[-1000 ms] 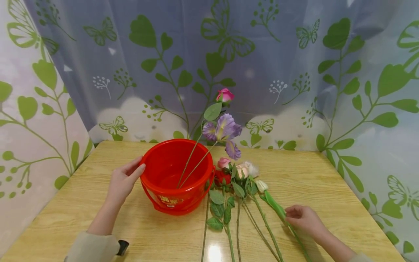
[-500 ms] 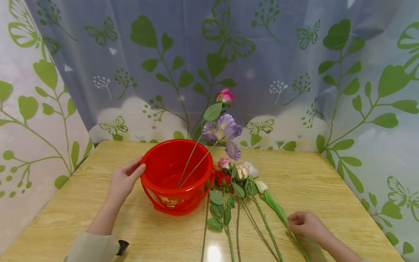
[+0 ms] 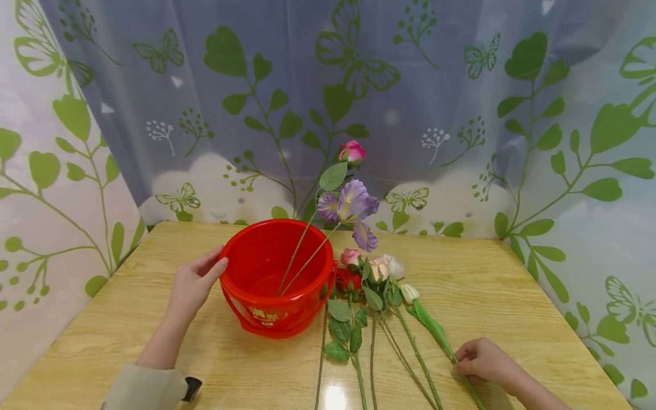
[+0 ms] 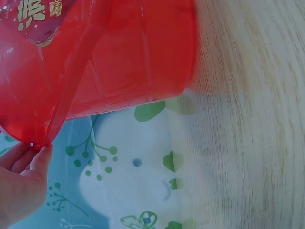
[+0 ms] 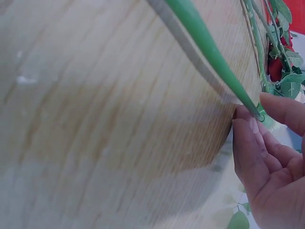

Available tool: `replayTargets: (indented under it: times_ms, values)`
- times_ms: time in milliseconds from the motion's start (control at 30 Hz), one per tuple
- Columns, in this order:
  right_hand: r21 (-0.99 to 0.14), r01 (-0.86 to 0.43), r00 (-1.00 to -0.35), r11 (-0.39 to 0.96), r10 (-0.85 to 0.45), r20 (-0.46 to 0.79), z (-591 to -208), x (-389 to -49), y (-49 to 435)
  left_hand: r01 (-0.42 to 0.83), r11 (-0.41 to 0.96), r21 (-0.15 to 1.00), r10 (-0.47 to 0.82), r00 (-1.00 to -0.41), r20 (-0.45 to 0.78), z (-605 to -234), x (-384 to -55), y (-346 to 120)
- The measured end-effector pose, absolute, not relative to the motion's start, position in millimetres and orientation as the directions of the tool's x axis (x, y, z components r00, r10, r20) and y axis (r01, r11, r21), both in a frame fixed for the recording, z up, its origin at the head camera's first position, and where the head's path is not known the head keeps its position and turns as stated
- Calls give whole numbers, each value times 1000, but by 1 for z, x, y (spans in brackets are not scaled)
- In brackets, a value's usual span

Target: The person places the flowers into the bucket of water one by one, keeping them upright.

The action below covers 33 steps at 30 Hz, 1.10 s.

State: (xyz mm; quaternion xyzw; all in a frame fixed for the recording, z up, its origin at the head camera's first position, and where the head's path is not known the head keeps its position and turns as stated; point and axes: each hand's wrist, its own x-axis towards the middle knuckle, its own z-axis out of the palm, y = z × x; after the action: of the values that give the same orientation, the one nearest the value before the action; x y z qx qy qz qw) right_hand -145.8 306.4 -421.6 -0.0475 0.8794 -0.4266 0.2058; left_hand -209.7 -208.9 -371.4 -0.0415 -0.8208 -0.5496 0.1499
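1. White tulip (image 3: 434, 330) lies on the desk (image 3: 476, 273), outermost on the right of the loose flowers, its pale bud pointing away from me and its long green leaf along the stem.
2. With my right hand (image 3: 484, 361) I pinch its stem below the leaf, thumb on one side and curled fingers on the other.
3. With my left hand (image 3: 195, 282) I grip the rim of the red bucket (image 3: 299, 307), thumb and fingers at the spot where one end of its handle (image 4: 76, 81) joins.
4. The bucket stands upright on the desk, left of the loose flowers, yellow lettering on its side towards me.
5. Inside it lean a purple iris (image 3: 353, 205) and a magenta rose (image 3: 352, 151), both tipped to the right, their blooms well above the rim.
6. Between bucket and tulip lie a pale pink rose (image 3: 351, 256), a red rose (image 3: 348, 279), a peach rose (image 3: 379, 267) and a white bloom (image 3: 396, 266), heads bunched, stems running towards me.
7. Behind the desk hangs a blue-grey curtain (image 3: 287, 85) printed with green leaves and butterflies.
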Motion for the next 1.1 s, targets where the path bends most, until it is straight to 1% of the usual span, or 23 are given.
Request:
replayTargets:
  times_ms: [567,767,1100]
  values:
    - [-794,120,-892,596,-286,-350,-423,-147,309,236,382,893,-98,-951,293,-371,-209,-209]
    - [-811,104,-889,576,-312,-336,-422,-147,310,236,375,897,-95,-952,290,-371,-209,-209]
    - [-823,87,-895,561,-320,-312,-417,-151,312,227,371,900,-95,-955,280,-372,-210,-209]
